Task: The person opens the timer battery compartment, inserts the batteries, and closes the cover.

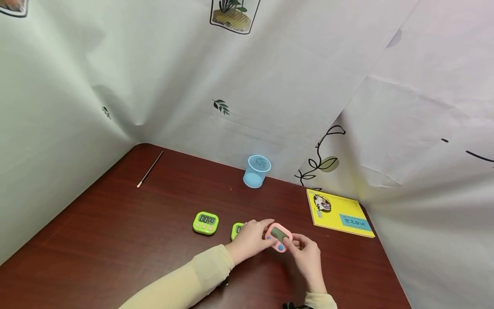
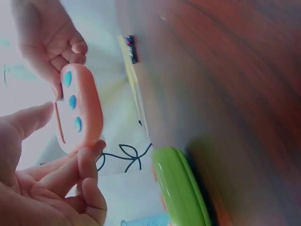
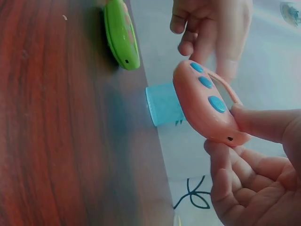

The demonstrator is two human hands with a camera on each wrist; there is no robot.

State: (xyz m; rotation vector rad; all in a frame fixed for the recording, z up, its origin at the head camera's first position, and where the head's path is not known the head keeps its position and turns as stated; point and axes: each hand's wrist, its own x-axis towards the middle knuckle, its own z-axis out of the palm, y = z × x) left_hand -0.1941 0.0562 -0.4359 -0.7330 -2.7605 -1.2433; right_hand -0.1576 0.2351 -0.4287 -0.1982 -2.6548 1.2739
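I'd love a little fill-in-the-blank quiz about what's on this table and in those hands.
1. Both hands hold a ____ timer with blue buttons.
2. The timers lying on the table are ____ in colour.
3. The cup near the back curtain is ____.
4. The book at the right has a ____ cover.

Missing words: pink; green; blue; yellow

The green timer [image 1: 206,222] lying left of the left hand [image 1: 250,238] shows a row of zeros on its display, roughly 00:00, while the print on the blue label of the yellow book [image 1: 339,213], beyond the right hand [image 1: 306,253], is too small to read.
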